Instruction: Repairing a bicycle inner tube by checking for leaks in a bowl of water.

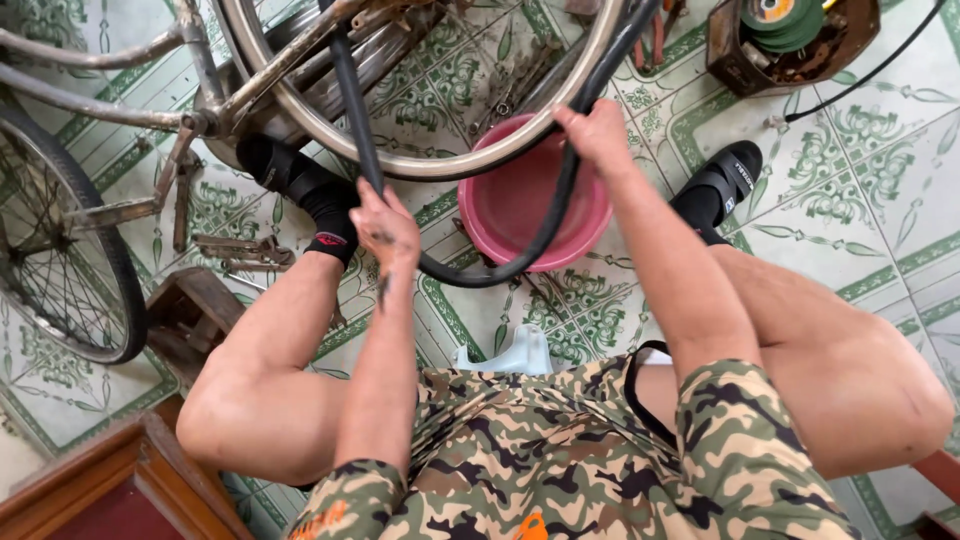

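Note:
My left hand grips a black rubber inner tube where it comes down from the bare metal bicycle rim. My right hand holds the same tube at the rim's lower right edge. The tube hangs in a loop between both hands, sagging over a pink plastic basin on the tiled floor. The rim belongs to an upturned bicycle frame ahead of me. I sit with knees apart in camouflage shorts.
A second spoked wheel with tyre stands at left. A rusty box of green discs sits top right beside a black cable. A small wooden block, wooden furniture and a pale plastic piece lie near me.

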